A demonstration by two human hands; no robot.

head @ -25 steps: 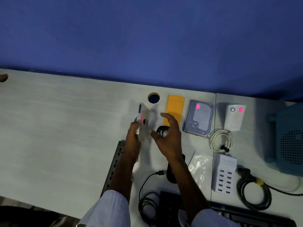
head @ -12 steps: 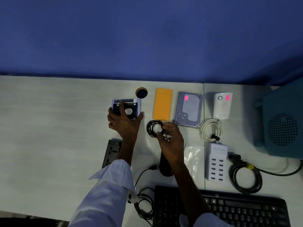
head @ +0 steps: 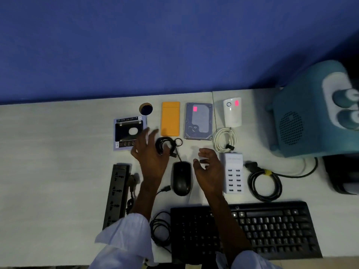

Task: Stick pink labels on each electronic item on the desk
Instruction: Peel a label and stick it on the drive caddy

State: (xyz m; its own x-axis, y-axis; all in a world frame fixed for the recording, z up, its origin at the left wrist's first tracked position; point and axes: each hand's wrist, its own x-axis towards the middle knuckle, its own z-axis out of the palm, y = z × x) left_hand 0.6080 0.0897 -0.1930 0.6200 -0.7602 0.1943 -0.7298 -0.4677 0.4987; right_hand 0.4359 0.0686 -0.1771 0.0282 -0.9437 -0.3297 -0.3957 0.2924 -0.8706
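Nothing is being gripped: the left hand (head: 150, 152), fingers spread, is being held over a black cable (head: 165, 141), across the drive tray's (head: 129, 133) near right corner. The right hand (head: 208, 167), loosely curled, is being held between mouse (head: 181, 178) and white charger (head: 234, 177). The drive tray is lying on the desk (head: 58, 152), left of the orange case (head: 170, 118), nearly square, hollow face up. Pink labels (head: 195, 108) are showing on the hard drive (head: 200, 123) and white plug (head: 232, 115).

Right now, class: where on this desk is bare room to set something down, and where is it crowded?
Free: the desk left of the caddy and power strip. Crowded: from the caddy right to the teal appliance, and around the mouse.
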